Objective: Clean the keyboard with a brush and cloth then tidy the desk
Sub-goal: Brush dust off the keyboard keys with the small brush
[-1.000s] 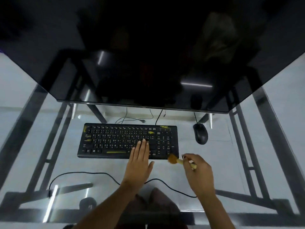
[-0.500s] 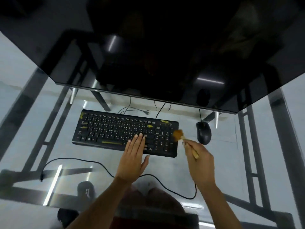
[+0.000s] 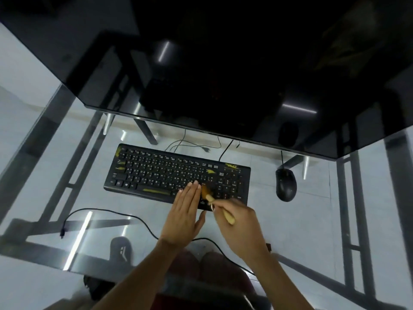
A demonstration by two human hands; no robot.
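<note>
A glass desk top [image 3: 55, 175] fills the view, with a dark metal frame [image 3: 73, 157] showing through it. A big black monitor [image 3: 223, 63] stands at the far side of the desk, its dark screen reflecting strips of ceiling light. Beneath the desk lies a pale tiled floor [image 3: 312, 220], with a beige skirting strip just under the monitor's lower edge. A black cable [image 3: 134, 218] curves across below the glass on the near side. A dark sandal [image 3: 121, 250] rests on the floor under the desk's near left part.
</note>
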